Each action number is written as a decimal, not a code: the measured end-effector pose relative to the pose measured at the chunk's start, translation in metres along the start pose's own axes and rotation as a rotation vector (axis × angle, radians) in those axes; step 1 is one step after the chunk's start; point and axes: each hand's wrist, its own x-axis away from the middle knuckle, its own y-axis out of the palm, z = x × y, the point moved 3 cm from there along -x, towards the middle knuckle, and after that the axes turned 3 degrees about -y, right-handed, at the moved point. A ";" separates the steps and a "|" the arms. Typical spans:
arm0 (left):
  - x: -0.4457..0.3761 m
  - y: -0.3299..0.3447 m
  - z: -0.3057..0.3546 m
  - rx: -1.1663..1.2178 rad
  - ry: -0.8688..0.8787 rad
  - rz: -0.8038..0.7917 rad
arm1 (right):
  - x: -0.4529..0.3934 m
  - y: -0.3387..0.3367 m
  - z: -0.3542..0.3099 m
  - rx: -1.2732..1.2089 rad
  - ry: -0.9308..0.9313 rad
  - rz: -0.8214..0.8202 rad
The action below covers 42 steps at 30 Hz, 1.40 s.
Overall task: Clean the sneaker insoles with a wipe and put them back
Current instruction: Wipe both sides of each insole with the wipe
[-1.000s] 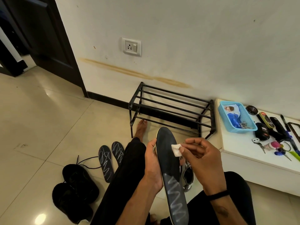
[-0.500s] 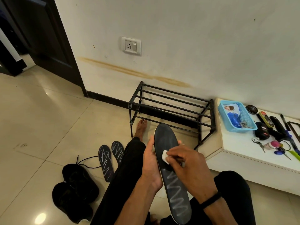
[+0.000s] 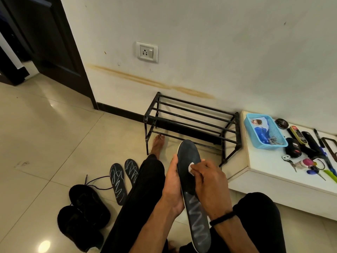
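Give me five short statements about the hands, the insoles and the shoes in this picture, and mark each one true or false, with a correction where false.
1. The left hand holds the long dark insole by its edge. True.
2. The right hand presses a white wipe onto that insole. True.
3. The chalk zigzag on the held insole lies at its far tip. False: it shows on the near end, and the far end looks plain.
4. Two scribbled insoles lie on the floor tiles. True.
5. The black sneakers stand on the metal rack. False: they sit on the floor.
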 end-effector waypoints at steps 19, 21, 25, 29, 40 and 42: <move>0.003 0.002 0.001 -0.064 0.052 -0.004 | 0.000 -0.009 -0.017 -0.073 -0.006 -0.035; 0.005 0.006 -0.002 -0.084 0.038 -0.031 | -0.017 -0.007 0.000 0.018 0.041 0.012; 0.007 0.011 -0.003 -0.101 0.042 -0.043 | -0.038 -0.009 0.015 0.018 0.178 0.065; 0.011 0.010 0.000 -0.099 0.060 -0.038 | -0.018 -0.006 -0.011 -0.115 0.163 -0.014; 0.010 0.013 -0.001 -0.089 0.052 -0.030 | -0.049 -0.013 0.008 -0.099 0.205 0.097; 0.009 0.012 -0.003 -0.078 0.056 -0.031 | -0.054 -0.015 0.010 -0.092 0.245 0.110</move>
